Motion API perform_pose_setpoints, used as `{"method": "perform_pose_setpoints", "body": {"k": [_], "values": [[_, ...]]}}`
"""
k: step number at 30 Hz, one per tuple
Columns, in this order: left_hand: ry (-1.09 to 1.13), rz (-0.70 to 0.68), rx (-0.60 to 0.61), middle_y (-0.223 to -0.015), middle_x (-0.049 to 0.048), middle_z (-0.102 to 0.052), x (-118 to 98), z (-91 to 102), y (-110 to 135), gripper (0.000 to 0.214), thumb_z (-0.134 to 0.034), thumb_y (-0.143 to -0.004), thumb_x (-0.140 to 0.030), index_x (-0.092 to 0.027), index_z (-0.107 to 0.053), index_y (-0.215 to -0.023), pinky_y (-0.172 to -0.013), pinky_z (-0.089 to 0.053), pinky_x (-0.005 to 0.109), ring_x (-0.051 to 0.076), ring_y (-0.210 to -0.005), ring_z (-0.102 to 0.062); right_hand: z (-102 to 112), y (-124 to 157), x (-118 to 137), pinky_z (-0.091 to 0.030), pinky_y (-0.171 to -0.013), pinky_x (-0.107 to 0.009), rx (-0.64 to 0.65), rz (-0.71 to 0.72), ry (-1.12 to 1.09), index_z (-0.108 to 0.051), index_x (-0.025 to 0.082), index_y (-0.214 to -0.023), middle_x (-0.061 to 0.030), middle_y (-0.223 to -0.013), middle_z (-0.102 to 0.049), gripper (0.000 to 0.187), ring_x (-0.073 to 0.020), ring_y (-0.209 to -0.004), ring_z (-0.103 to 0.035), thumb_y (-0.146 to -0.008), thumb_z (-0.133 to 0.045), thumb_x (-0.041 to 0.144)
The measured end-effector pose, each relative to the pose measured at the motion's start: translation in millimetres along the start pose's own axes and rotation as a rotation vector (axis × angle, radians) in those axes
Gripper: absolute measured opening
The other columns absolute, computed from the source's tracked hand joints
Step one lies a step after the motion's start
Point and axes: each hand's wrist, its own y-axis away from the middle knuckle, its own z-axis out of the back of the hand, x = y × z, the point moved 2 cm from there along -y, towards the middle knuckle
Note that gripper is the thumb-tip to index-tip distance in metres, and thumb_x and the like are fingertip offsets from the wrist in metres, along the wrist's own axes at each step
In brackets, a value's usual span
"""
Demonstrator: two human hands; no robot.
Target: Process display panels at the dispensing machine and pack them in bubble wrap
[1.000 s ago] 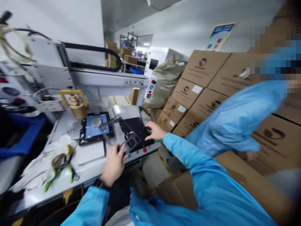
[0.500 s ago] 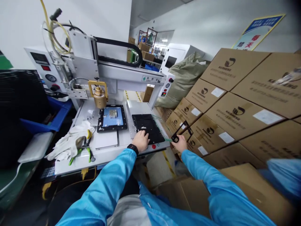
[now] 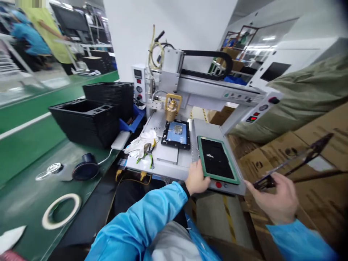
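My left hand (image 3: 197, 177) rests at the near-left corner of a dark glass panel with a green rim (image 3: 217, 159), fingers curled on its edge; the panel lies on the right fixture of the white dispensing machine (image 3: 190, 108). My right hand (image 3: 277, 197) is off to the right of the machine, closed on a thin black frame (image 3: 296, 159) held up in the air and tilted edge-on. On the left fixture lies a black frame with a blue panel (image 3: 176, 133) under a brass nozzle (image 3: 172, 107).
White gloves and green-handled pliers (image 3: 143, 148) lie on the machine's base. Stacked black trays (image 3: 89, 117) stand on the green bench (image 3: 24, 170) to the left, with a tape roll (image 3: 61, 210) and a round black device (image 3: 85, 170). Cardboard boxes (image 3: 320, 145) and a green sack (image 3: 299, 101) fill the right.
The view has swung left. My right hand has carried the black frame away to the right and higher. My left hand has slid to the panel's near-left corner.
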Motion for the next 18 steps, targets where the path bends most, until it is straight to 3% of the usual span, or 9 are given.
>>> {"method": "perform_pose_setpoints", "body": {"k": [3, 5, 8, 11, 14, 18], "values": [[-0.147, -0.092, 0.002, -0.144, 0.0259, -0.055, 10, 36.3, 34, 0.074, -0.064, -0.089, -0.033, -0.008, -0.043, -0.156, -0.12, -0.044, 0.062, 0.04, -0.136, -0.053, -3, -22, 36, -0.062, -0.095, -0.046, 0.069, 0.212, -0.132, -0.068, 0.017, -0.135, -0.0166, -0.115, -0.071, 0.075, -0.0336, -0.101, -0.073, -0.084, -0.084, 0.07], [-0.262, -0.105, -0.055, -0.141, 0.0231, -0.058, 28, 61.2, 63, 0.07, -0.061, -0.094, -0.034, -0.012, -0.043, -0.158, -0.118, -0.048, 0.06, 0.038, -0.131, -0.058, -2, -40, 61, -0.064, -0.09, -0.042, 0.124, 0.335, -0.242, -0.064, 0.019, -0.143, -0.0142, -0.113, -0.072, 0.074, -0.0305, -0.098, -0.074, -0.089, -0.082, 0.066], [-0.484, 0.051, -0.134, -0.126, 0.02, -0.066, 70, 92.8, 110, 0.067, -0.056, -0.098, -0.032, -0.014, -0.042, -0.161, -0.105, -0.057, 0.052, 0.034, -0.117, -0.066, -2, -62, 97, -0.065, -0.09, -0.039, 0.192, 0.479, -0.392, -0.056, 0.02, -0.154, -0.0122, -0.113, -0.073, 0.074, -0.0281, -0.098, -0.074, -0.094, -0.082, 0.054], [-0.703, 0.256, -0.101, -0.113, 0.0177, -0.069, 114, 111.7, 142, 0.071, -0.049, -0.101, -0.029, -0.011, -0.032, -0.167, -0.095, -0.06, 0.047, 0.032, -0.104, -0.07, -9, -72, 120, -0.064, -0.093, -0.038, 0.242, 0.538, -0.503, -0.051, 0.02, -0.158, -0.0119, -0.114, -0.072, 0.073, -0.0273, -0.102, -0.074, -0.096, -0.081, 0.045], [-0.75, 0.357, -0.032, -0.114, 0.0172, -0.069, 140, 117.1, 149, 0.073, -0.045, -0.102, -0.025, -0.014, -0.026, -0.172, -0.096, -0.059, 0.045, 0.031, -0.104, -0.071, -26, -65, 127, -0.065, -0.092, -0.039, 0.296, 0.544, -0.624, -0.055, 0.021, -0.154, -0.0115, -0.116, -0.072, 0.07, -0.0274, -0.103, -0.074, -0.094, -0.084, 0.042], [-0.658, 0.401, -0.04, -0.118, 0.0154, -0.073, 136, 119.8, 140, 0.077, -0.05, -0.099, -0.023, -0.021, -0.026, -0.172, -0.096, -0.06, 0.04, 0.028, -0.104, -0.073, -55, -46, 134, -0.065, -0.095, -0.045, 0.391, 0.538, -0.684, -0.056, 0.024, -0.153, -0.0109, -0.125, -0.072, 0.076, -0.0309, -0.11, -0.074, -0.09, -0.086, 0.054]]}}
